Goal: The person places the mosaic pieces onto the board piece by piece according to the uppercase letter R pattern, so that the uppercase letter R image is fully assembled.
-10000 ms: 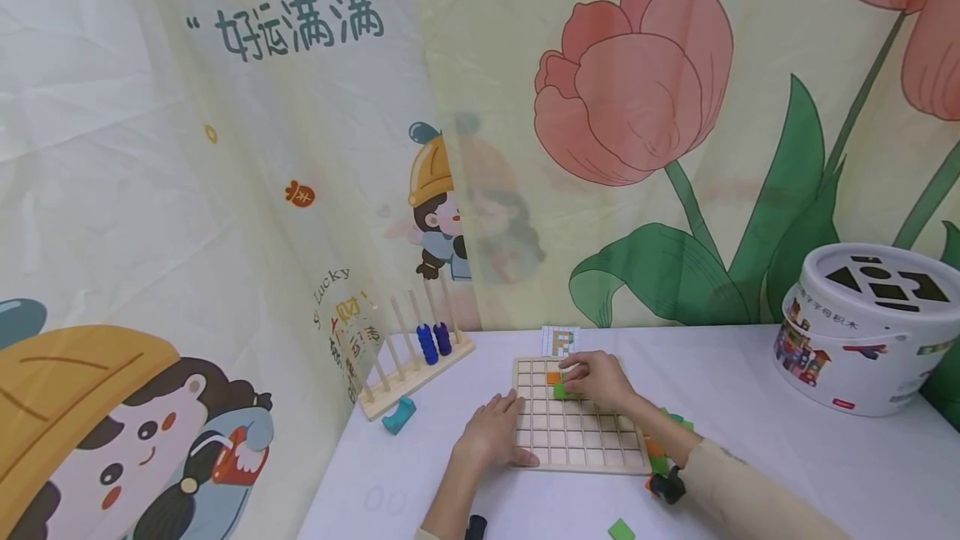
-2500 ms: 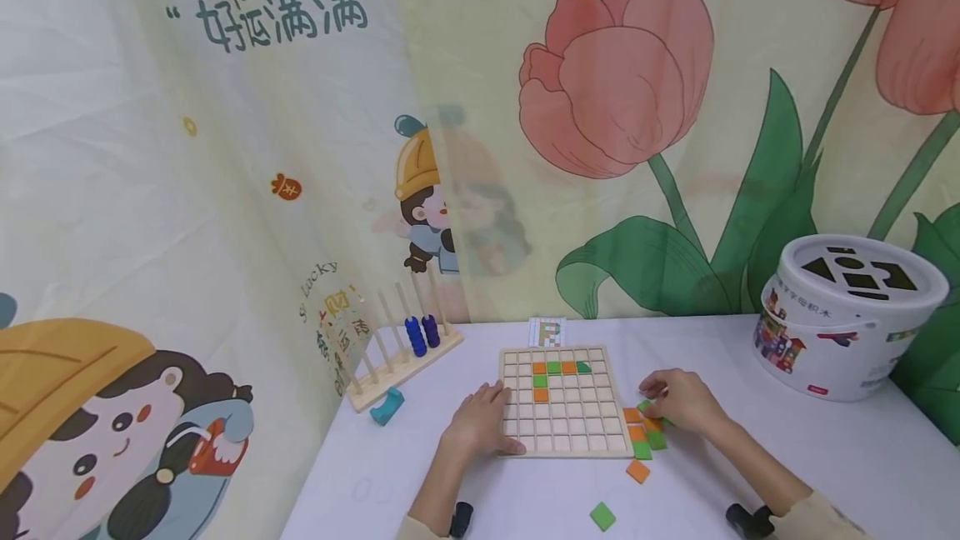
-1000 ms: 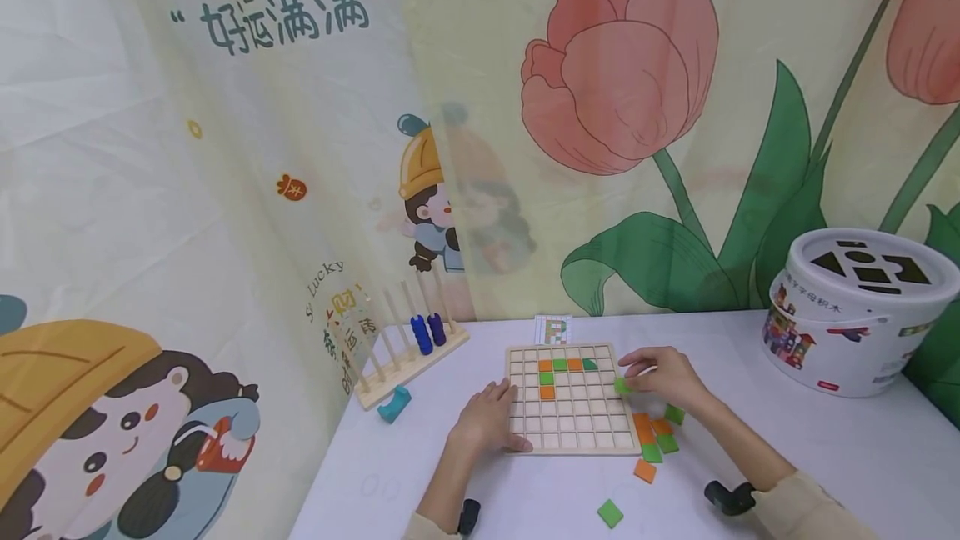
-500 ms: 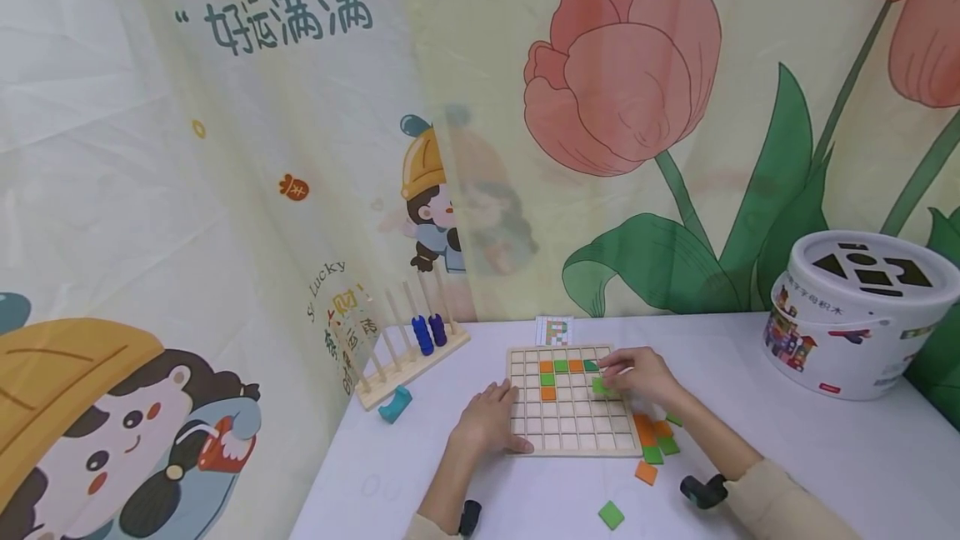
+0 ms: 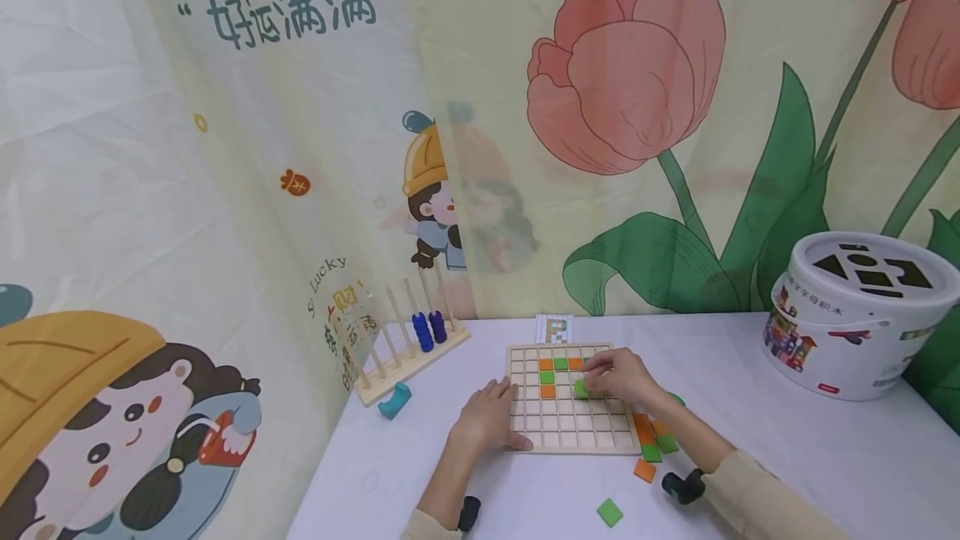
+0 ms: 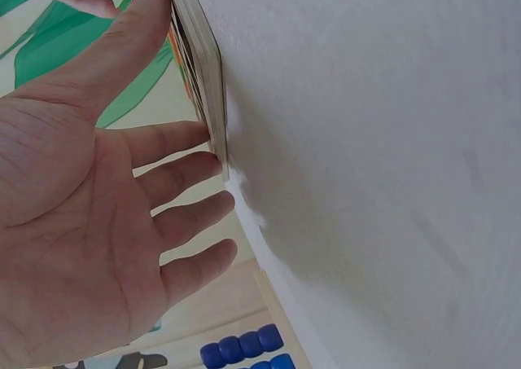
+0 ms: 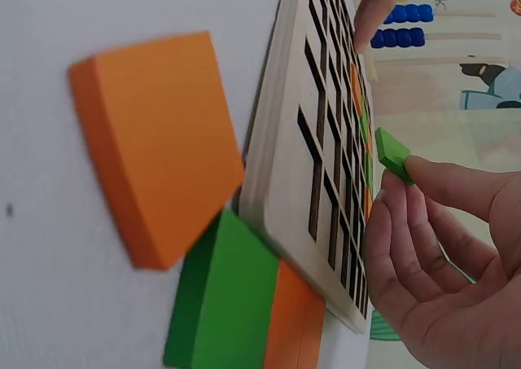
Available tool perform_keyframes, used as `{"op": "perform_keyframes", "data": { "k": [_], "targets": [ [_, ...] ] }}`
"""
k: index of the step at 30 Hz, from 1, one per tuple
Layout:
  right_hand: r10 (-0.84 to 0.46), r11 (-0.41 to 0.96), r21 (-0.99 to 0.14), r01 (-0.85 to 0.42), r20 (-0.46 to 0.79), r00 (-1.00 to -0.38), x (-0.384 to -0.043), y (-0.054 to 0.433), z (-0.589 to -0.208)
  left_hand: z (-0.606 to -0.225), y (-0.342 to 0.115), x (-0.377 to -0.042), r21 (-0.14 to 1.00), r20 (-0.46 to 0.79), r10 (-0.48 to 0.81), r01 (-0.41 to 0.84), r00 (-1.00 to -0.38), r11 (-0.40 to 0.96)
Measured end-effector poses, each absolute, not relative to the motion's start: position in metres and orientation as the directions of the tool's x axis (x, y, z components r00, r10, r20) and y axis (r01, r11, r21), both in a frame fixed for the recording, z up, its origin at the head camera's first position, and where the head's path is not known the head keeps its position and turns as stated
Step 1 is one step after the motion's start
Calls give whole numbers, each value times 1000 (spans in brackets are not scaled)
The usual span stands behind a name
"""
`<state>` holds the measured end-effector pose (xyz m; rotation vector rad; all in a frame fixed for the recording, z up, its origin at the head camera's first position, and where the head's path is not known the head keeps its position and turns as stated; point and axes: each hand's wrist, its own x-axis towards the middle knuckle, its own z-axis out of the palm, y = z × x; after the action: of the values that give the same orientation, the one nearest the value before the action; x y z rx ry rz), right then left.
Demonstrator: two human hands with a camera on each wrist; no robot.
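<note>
A wooden grid board [image 5: 573, 423] lies on the white table, with several orange and green tiles set in its upper cells. My right hand [image 5: 622, 377] is over the board's upper right part. Its thumb and fingers pinch a green square tile [image 7: 393, 152], seen clear of the cells in the right wrist view. My left hand [image 5: 487, 417] rests at the board's left edge, fingers extended. In the left wrist view the left hand's thumb and fingertips touch the board's side [image 6: 210, 76]. The right hand hides some of the upper right cells.
Loose orange and green tiles [image 5: 651, 452] lie by the board's right edge; a single green tile [image 5: 610, 512] is nearer the front. A pattern card [image 5: 553, 329] lies behind the board. A peg rack [image 5: 412, 363], teal block [image 5: 395, 401] and white bucket [image 5: 855, 323] stand around.
Orange and green tiles have been set in the board since the oldest frame. My right hand took a green tile from the right-hand pile and moved left over the board. The left hand stayed put.
</note>
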<state>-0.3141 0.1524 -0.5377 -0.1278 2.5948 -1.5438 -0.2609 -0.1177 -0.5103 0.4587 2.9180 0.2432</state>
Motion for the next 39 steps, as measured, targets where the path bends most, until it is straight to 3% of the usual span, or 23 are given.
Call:
{"op": "perform_keyframes", "data": {
  "k": [17,33,39],
  "targets": [
    [-176,552,-822,-143,53,-983,-319,118,-542,-510,-118,-262,215,-169,317,279,-933,936],
    [-203,598,-767,-234,137,-970,-318,120,-545,-509,-118,-262,207,-159,302,267,-940,941],
    [-166,615,-761,-207,131,-977,-313,128,-541,-510,-119,-262,205,-163,303,268,-939,941]
  ]
}}
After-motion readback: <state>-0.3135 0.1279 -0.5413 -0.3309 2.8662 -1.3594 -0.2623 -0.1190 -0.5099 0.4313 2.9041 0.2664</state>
